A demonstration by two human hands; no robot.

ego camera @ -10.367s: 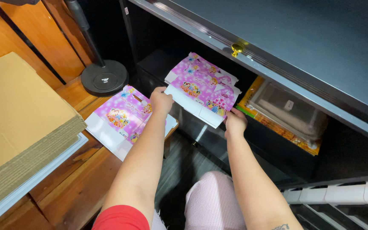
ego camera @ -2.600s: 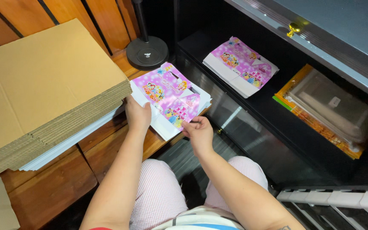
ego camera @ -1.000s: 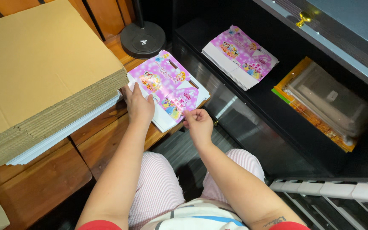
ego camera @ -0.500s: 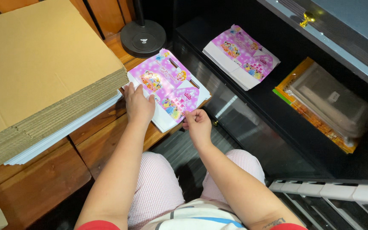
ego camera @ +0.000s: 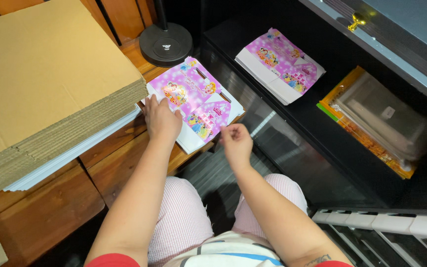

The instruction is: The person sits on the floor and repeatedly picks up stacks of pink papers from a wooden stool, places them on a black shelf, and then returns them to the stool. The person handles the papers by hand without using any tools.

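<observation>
1. Since the frame half a second earlier, the right hand (ego camera: 236, 142) is sitting slightly farther from the near pink stack, while the left hand (ego camera: 161, 118) is keeping its place.
2. The left hand is lying flat with fingers spread on the near-left part of the stack of pink printed flat boxes (ego camera: 196, 101), pressing it down.
3. The right hand is hovering just beside the stack's near-right corner with fingers loosely curled, holding nothing.
4. That stack is resting on the wooden counter (ego camera: 50, 207), just right of a tall pile of flattened cardboard (ego camera: 40, 84) and near a round black stand base (ego camera: 166, 44).
5. A second pink stack (ego camera: 278, 65) is lying well apart on the dark shelf (ego camera: 332, 148) to the far right.
6. A packet of clear bags on orange card (ego camera: 379, 118) is lying farther right on that shelf.
</observation>
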